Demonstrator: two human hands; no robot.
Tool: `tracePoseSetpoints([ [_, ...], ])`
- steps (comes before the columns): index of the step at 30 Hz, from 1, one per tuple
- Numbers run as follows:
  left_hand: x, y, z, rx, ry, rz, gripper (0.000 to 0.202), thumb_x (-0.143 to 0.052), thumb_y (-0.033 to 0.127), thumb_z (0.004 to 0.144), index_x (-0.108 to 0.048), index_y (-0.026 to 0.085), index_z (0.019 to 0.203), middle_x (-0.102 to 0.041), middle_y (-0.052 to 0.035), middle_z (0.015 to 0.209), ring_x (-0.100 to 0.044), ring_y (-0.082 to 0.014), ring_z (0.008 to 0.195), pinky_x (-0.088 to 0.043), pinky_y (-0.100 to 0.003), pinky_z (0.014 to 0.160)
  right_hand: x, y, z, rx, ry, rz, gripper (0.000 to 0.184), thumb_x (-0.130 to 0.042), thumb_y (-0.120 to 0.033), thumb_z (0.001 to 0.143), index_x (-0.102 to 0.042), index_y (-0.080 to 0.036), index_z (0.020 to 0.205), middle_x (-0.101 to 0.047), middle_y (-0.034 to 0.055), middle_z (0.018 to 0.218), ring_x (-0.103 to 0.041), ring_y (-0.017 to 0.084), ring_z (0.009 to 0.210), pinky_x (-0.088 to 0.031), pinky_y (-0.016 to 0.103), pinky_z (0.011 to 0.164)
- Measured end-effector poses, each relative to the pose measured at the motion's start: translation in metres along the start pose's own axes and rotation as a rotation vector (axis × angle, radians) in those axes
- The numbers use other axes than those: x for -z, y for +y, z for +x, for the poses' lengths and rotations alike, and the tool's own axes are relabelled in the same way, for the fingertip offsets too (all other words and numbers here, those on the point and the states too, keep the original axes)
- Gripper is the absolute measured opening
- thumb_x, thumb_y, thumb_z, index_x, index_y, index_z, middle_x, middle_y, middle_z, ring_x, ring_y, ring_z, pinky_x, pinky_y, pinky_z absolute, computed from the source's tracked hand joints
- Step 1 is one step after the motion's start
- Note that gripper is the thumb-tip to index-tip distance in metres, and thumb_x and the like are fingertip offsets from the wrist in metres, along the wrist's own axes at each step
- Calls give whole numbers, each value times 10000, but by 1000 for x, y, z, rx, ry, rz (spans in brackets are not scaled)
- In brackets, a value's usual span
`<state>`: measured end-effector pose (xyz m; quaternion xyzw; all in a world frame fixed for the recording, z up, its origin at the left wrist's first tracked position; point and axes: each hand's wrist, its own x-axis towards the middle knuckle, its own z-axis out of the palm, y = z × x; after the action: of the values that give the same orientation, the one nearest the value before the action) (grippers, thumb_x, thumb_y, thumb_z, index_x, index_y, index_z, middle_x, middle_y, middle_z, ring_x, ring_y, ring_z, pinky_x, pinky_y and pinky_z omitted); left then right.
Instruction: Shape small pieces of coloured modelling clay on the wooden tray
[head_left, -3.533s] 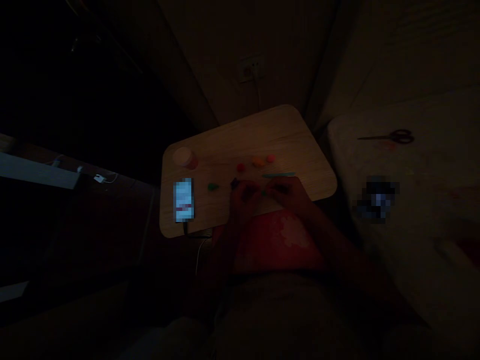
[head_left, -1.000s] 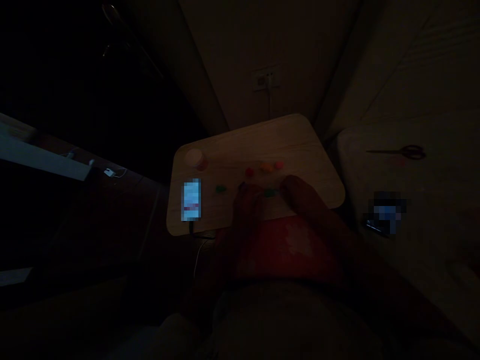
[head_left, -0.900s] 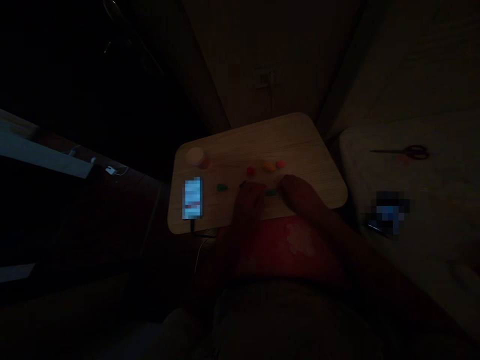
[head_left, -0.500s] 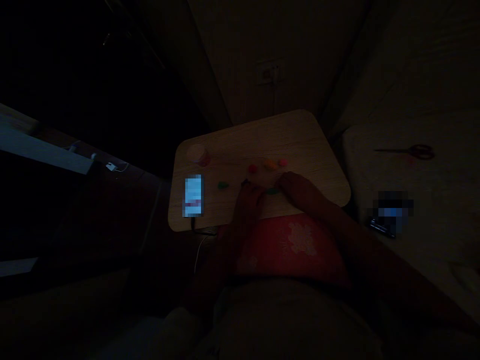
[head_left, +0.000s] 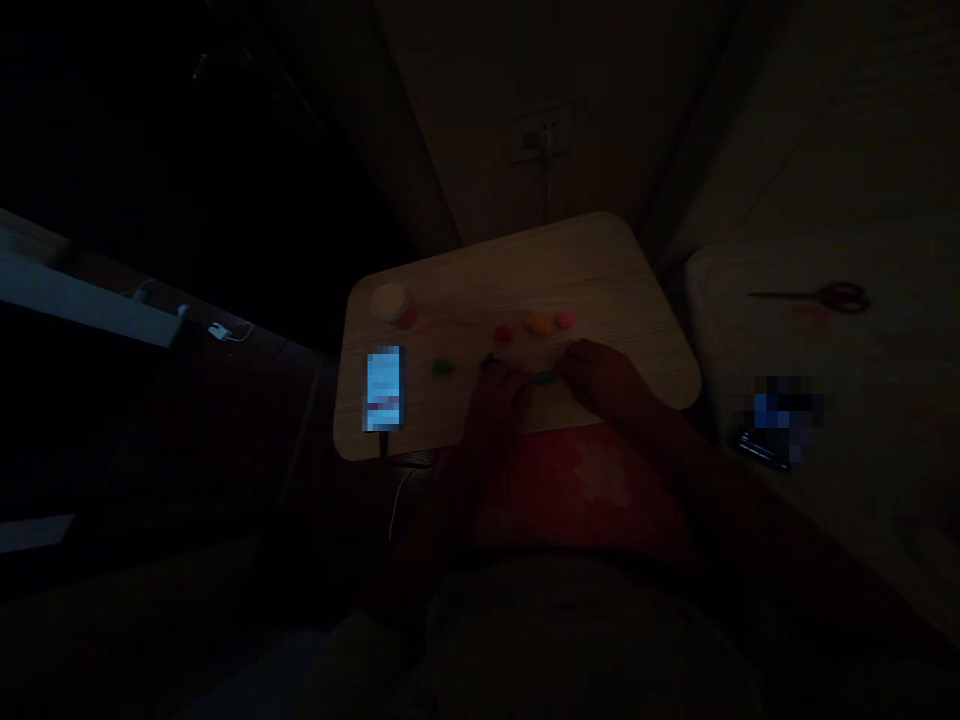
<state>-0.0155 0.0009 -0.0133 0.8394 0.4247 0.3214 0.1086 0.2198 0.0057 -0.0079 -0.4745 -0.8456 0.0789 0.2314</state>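
The scene is very dark. Both my hands rest on a small wooden table (head_left: 525,270) near its front edge. My left hand (head_left: 496,392) and my right hand (head_left: 598,372) meet around a small green lump (head_left: 545,378), fingers curled toward it. Whether they pinch it or only touch it is too dim to make out. Behind the hands lie a red lump (head_left: 502,333), an orange lump (head_left: 539,324) and a pink lump (head_left: 565,320). Another green lump (head_left: 443,367) lies to the left.
A lit phone (head_left: 384,388) with a cable lies at the table's front left, and a small round pot (head_left: 391,302) stands at the back left. Scissors (head_left: 825,295) and a dark device (head_left: 780,420) lie on the pale surface to the right. A wall socket (head_left: 541,135) is behind.
My hands have stayed on the green lump between them with only small finger shifts. A thin greenish strip seen behind my right hand 3.5 s ago no longer shows. The view has drifted slightly.
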Motion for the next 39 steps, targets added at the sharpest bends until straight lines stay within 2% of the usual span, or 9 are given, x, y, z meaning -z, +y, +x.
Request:
tracePoseSetpoints([
  [9, 1, 2, 4, 14, -2, -16, 120, -646, 156, 1014, -755, 204, 1025, -738, -63, 1024, -689, -242, 1044, -589, -488, 1041, 3, -6, 3, -2, -23, -29, 313, -496, -140, 954, -803, -194, 984, -724, 139, 987, -596, 269, 903, -437, 392, 786],
  [15, 2, 1, 4, 36, 0, -57, 125, -654, 121, 996, -749, 201, 1008, -747, -58, 1018, -694, -237, 1034, -598, -463, 1016, 3, -6, 2, -4, -29, -9, 320, -506, -119, 962, -798, -193, 1070, -736, 143, 1051, -619, 270, 954, -434, 386, 822],
  [24, 1, 6, 1, 30, -12, -13, 119, -579, 158, 1034, -682, 201, 1074, -708, -71, 1061, -667, -244, 1059, -580, -466, 1042, 1, -8, 3, -1, -14, -42, 295, -519, -115, 981, -787, -188, 1079, -736, 145, 1071, -601, 276, 975, -403, 385, 824],
  [30, 2, 10, -1, 49, 5, -19, 155, -578, 167, 1026, -606, 195, 1175, -676, -107, 1147, -650, -269, 1122, -556, -480, 1077, 12, -6, -1, -15, -7, -41, 290, -506, -121, 985, -772, -174, 1085, -733, 151, 1057, -597, 287, 984, -397, 394, 826],
  [34, 0, 10, 0, 37, -34, -30, 190, -560, 170, 1035, -604, 202, 1217, -691, -109, 1178, -651, -272, 1140, -547, -483, 1080, 20, -2, -7, -67, 30, -51, 268, -495, -135, 979, -750, -158, 1062, -731, 168, 1046, -601, 310, 992, -410, 416, 845],
  [39, -3, 6, 4, 19, -67, -42, 152, -566, 195, 1056, -626, 205, 1195, -706, -102, 1161, -660, -264, 1133, -544, -458, 1067, 20, 3, -15, -204, 82, 18, 244, -488, -166, 966, -711, -165, 1067, -736, 176, 1035, -616, 333, 979, -439, 452, 868],
])
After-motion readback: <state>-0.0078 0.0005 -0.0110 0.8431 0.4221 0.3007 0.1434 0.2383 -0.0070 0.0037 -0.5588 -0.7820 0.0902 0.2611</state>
